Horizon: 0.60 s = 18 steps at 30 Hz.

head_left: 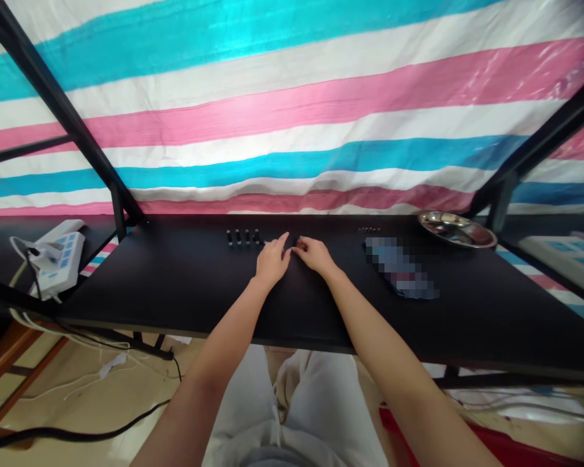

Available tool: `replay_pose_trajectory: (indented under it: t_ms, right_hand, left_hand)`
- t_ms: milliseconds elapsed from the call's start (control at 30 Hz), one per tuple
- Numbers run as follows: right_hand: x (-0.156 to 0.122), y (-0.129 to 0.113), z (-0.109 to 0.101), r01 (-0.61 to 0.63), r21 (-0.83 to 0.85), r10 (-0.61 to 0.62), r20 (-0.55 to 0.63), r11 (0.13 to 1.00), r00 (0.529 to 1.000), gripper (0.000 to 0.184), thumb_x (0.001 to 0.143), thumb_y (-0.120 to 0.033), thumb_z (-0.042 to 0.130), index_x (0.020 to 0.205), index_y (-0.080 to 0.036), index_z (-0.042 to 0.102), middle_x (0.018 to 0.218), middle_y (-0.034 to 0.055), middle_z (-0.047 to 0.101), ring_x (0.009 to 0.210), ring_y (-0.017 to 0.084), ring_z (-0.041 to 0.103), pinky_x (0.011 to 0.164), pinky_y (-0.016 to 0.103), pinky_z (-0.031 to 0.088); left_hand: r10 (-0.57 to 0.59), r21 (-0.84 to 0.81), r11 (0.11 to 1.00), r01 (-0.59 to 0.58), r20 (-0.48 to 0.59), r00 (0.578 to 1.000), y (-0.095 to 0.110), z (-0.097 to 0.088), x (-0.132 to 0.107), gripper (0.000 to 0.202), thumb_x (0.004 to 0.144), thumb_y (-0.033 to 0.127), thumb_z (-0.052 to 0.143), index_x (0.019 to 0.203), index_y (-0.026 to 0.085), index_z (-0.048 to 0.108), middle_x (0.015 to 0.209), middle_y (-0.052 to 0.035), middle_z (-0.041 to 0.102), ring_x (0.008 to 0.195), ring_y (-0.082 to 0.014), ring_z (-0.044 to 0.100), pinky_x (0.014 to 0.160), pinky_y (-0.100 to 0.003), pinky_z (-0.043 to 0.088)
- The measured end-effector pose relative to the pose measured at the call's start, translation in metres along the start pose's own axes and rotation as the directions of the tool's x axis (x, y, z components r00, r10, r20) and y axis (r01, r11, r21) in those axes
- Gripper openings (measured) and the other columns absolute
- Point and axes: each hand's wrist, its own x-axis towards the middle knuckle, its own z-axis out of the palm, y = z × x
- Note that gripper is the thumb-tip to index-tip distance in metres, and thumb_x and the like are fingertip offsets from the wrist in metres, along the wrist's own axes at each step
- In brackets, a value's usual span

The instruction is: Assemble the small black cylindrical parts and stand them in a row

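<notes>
Both hands are over the middle of the black table (189, 279), close together. My left hand (271, 261) lies with its index finger stretched forward and its thumb apart, just right of a row of several small dark cylinders with pale ends (238, 237) standing upright. My right hand (315, 254) is curled, thumb and fingers pinched near a small dark bit whose kind I cannot make out. Several tiny pieces (370, 229), too small to name, lie in a line at the back right.
A shiny metal dish (486, 241) stands at the back right, and a pixelated bluish item (401, 269) lies nearer me. A white power strip (63, 266) with cables sits on the left. Black frame posts (68, 117) rise on both sides before a striped sheet (272, 104).
</notes>
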Motion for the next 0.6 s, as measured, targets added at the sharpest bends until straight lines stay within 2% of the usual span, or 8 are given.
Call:
replay_pose_trajectory:
  t_ms: [67, 200, 333, 467, 600]
  right_hand:
    - [-0.009, -0.007, -0.001, 0.059, 0.015, -0.060, 0.024, 0.998, 0.998, 0.016, 0.076, -0.031, 0.055, 0.066, -0.019, 0.053, 0.064, 0.0009, 0.057, 0.058, 0.013, 0.049, 0.058, 0.025, 0.035]
    - [-0.020, -0.015, -0.002, 0.118, 0.021, -0.118, 0.040, 0.993, 0.992, 0.016, 0.077, -0.029, 0.053, 0.065, -0.019, 0.053, 0.064, 0.0015, 0.057, 0.059, 0.013, 0.049, 0.058, 0.024, 0.035]
    - [-0.025, -0.017, -0.003, 0.136, 0.059, -0.138, 0.033, 0.989, 0.990, 0.014, 0.078, -0.029, 0.053, 0.069, -0.019, 0.057, 0.067, 0.0018, 0.059, 0.061, 0.014, 0.051, 0.061, 0.025, 0.039]
    - [-0.026, -0.018, -0.004, 0.115, 0.147, -0.113, -0.021, 0.982, 0.993, 0.015, 0.081, -0.030, 0.051, 0.076, -0.018, 0.059, 0.074, 0.0033, 0.063, 0.065, 0.015, 0.055, 0.065, 0.026, 0.041]
    - [-0.026, -0.016, -0.004, 0.100, 0.124, -0.095, -0.051, 0.987, 0.994, 0.016, 0.083, -0.029, 0.048, 0.082, -0.018, 0.059, 0.076, 0.0042, 0.063, 0.068, 0.016, 0.056, 0.068, 0.027, 0.042]
  left_hand:
    - [0.024, -0.001, 1.000, -0.024, 0.009, 1.000, 0.000, -0.002, -0.002, 0.042, 0.087, 0.026, 0.043, 0.129, 0.022, 0.045, 0.092, -0.0043, 0.059, 0.089, -0.0167, 0.053, 0.080, -0.028, 0.045]
    - [0.050, -0.025, 0.998, -0.050, -0.006, 0.999, 0.000, -0.004, -0.005, 0.027, 0.087, 0.026, 0.045, 0.109, 0.022, 0.061, 0.092, -0.0048, 0.059, 0.088, -0.0171, 0.053, 0.078, -0.027, 0.044]
    - [0.048, -0.066, 0.996, -0.052, -0.055, 0.997, -0.001, -0.003, -0.006, 0.018, 0.084, 0.022, 0.051, 0.095, 0.020, 0.064, 0.087, -0.0037, 0.060, 0.085, -0.0164, 0.052, 0.078, -0.028, 0.043]
    - [-0.011, -0.205, 0.978, -0.028, -0.183, 0.983, -0.002, -0.004, -0.005, 0.012, 0.083, 0.020, 0.051, 0.090, 0.018, 0.061, 0.084, -0.0031, 0.060, 0.076, -0.0136, 0.052, 0.076, -0.027, 0.043]
    - [-0.049, -0.367, 0.926, -0.093, -0.361, 0.931, 0.001, -0.007, -0.004, 0.014, 0.084, 0.026, 0.051, 0.089, 0.017, 0.059, 0.087, -0.0037, 0.059, 0.070, -0.0109, 0.051, 0.074, -0.025, 0.044]
